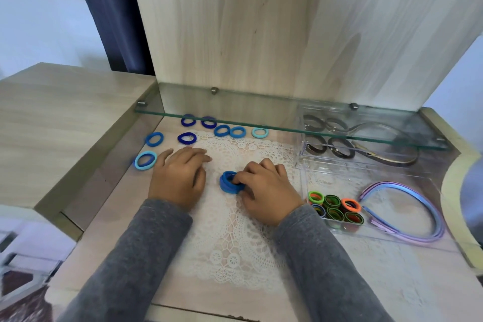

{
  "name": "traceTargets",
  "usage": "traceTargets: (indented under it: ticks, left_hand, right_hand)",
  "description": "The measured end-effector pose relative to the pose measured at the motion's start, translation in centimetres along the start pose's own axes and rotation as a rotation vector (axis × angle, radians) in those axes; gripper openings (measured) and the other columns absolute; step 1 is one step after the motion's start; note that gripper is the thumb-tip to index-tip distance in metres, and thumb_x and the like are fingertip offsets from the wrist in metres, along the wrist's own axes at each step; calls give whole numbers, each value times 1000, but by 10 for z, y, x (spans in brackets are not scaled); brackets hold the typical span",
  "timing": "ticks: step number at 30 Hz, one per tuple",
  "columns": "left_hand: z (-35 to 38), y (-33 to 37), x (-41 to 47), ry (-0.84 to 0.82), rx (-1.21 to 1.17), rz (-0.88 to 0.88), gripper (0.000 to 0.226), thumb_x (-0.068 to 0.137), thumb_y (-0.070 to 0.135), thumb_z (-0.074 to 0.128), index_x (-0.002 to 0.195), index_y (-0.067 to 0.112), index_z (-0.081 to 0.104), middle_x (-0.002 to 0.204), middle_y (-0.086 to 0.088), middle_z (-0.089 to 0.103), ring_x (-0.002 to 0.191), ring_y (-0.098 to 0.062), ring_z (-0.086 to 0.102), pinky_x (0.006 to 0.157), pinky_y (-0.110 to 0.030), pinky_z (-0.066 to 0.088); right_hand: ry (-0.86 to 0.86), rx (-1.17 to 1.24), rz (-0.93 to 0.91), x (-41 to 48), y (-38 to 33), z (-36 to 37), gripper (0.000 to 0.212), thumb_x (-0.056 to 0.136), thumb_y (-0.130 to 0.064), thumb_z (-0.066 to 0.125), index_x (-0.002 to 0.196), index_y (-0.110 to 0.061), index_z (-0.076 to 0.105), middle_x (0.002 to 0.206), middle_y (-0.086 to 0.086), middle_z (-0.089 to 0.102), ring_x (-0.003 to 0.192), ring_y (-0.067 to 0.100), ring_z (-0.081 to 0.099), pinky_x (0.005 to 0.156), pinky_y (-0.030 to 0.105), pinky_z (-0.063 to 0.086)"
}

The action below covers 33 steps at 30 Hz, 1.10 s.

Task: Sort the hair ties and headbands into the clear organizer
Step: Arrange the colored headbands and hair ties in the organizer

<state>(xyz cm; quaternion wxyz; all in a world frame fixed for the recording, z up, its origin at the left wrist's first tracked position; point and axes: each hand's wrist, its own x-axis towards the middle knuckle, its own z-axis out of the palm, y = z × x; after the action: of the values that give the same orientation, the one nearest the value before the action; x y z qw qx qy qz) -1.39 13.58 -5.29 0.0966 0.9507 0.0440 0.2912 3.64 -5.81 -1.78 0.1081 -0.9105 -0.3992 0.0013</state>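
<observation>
The left hand (177, 175) lies palm down on the lace doily (230, 238), fingers loosely together and gripping nothing. The right hand (264, 188), at three o'clock from it, curls its fingertips in a pinch on a stack of blue hair ties (228, 182) resting on the doily.

Eight loose blue hair ties (187, 138) arc from nine to one o'clock around the left hand, in shades from navy to aqua.

At three o'clock stands the clear organizer (339, 172). Its near section holds six multicoloured hair ties (335, 213) on edge, with pastel headbands (407, 206) beside them, too overlapped to count. Its far section, under the glass shelf (261, 115), holds four brown hair ties (341, 148) and brown headbands (386, 158).
</observation>
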Motion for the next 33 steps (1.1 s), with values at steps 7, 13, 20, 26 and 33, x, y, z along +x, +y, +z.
traceTargets:
  ticks: [7, 13, 20, 26, 33]
  left_hand:
    - [-3, 28, -11, 10, 6, 173, 38, 75, 18, 42, 97, 22, 73, 88, 7, 73, 87, -16, 68, 91, -38, 40]
    - [-7, 39, -26, -117, -140, 52, 52, 73, 23, 34, 114, 28, 67, 97, 17, 72, 92, -7, 67, 97, -39, 39]
    - [-9, 47, -40, -169, -231, -44, 53, 73, 22, 36, 117, 34, 64, 109, 19, 69, 100, -5, 64, 103, -45, 39]
    - [-12, 63, -37, -120, -341, -104, 52, 73, 22, 35, 113, 35, 67, 98, 20, 71, 74, 3, 57, 101, -42, 40]
    - [-10, 99, -16, -121, -470, -77, 49, 73, 15, 42, 112, 31, 68, 97, 18, 71, 77, 18, 50, 97, -40, 41]
  right_hand:
    - [-83, -45, -2, -10, 0, -15, 29, 93, -31, 50, 122, -32, 56, 111, -6, 55, 107, 19, 37, 83, 35, 21]
    - [-51, -76, -8, -17, 1, -16, 26, 93, -32, 50, 118, -36, 60, 109, -7, 57, 107, 19, 40, 82, 36, 22]
    - [-50, -103, -47, -21, 0, -21, 25, 91, -35, 56, 114, -37, 62, 111, -7, 52, 107, 19, 39, 85, 39, 25]
    - [-68, -121, -45, -26, 9, -40, 23, 89, -37, 59, 111, -40, 64, 110, -8, 49, 106, 16, 36, 87, 38, 25]
    - [-124, -160, 29, -40, 36, -72, 25, 88, -38, 61, 112, -42, 64, 112, -9, 49, 108, 16, 36, 89, 39, 25]
